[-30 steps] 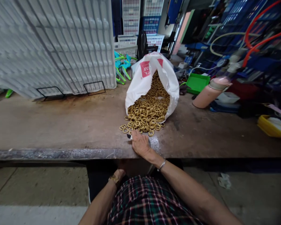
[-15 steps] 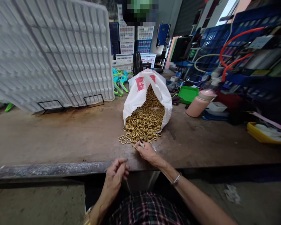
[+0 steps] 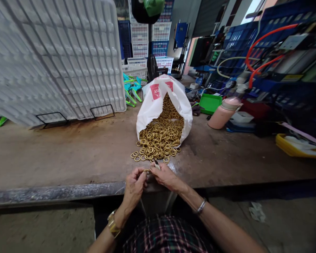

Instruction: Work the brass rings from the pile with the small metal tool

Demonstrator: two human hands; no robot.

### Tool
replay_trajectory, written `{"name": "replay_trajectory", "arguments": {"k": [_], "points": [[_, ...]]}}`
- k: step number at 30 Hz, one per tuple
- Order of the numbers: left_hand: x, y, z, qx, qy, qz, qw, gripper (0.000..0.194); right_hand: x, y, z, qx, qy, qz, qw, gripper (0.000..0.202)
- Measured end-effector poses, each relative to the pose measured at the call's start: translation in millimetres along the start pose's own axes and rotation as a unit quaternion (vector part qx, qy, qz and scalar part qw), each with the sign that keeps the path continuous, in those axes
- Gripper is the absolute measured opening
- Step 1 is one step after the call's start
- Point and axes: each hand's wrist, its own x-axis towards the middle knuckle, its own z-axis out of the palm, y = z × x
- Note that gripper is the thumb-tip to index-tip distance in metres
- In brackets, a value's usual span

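A white plastic bag (image 3: 150,109) with red print lies open on the brown table (image 3: 94,151), and gold-coloured rings (image 3: 160,137) spill from its mouth toward the front edge. Just in front of the pile, my left hand (image 3: 135,184) pinches one side of a single gold ring (image 3: 146,170). The fingers of my right hand (image 3: 163,174) meet that ring from the other side. A small tool with a dark tip (image 3: 156,164) sticks up from my right hand; its lower part is hidden by the fingers.
White ribbed trays (image 3: 76,59) stand at the left in black wire holders (image 3: 102,111). To the right are a pink bottle (image 3: 222,114), a green tray (image 3: 210,103) and a yellow tray (image 3: 292,146). Stacked crates (image 3: 160,31) rise behind the bag.
My left hand has moved up and right to the ring and now pinches it. My right hand has drawn slightly back from the pile. The view has shifted a little.
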Motion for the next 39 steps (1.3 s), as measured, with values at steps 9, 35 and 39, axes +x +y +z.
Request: {"name": "replay_trajectory", "arguments": {"k": [9, 35, 39], "points": [[2.3, -9.6, 2.7, 0.059, 0.006, 0.052, 0.997, 0.018, 9.9, 10.2, 0.8, -0.11, 0.05, -0.01, 0.993, 0.024], [-12.5, -1.5, -5.5, -0.233, -0.082, -0.113, 0.962, 0.021, 2.7, -4.3, 6.8, -0.382, 0.083, -0.118, 0.913, 0.017], [-13.1, -1.2, -6.1, -0.201, -0.065, -0.095, 0.973, 0.023, -3.8, -0.3, 7.5, -0.499, 0.032, -0.13, 0.856, 0.015]]}}
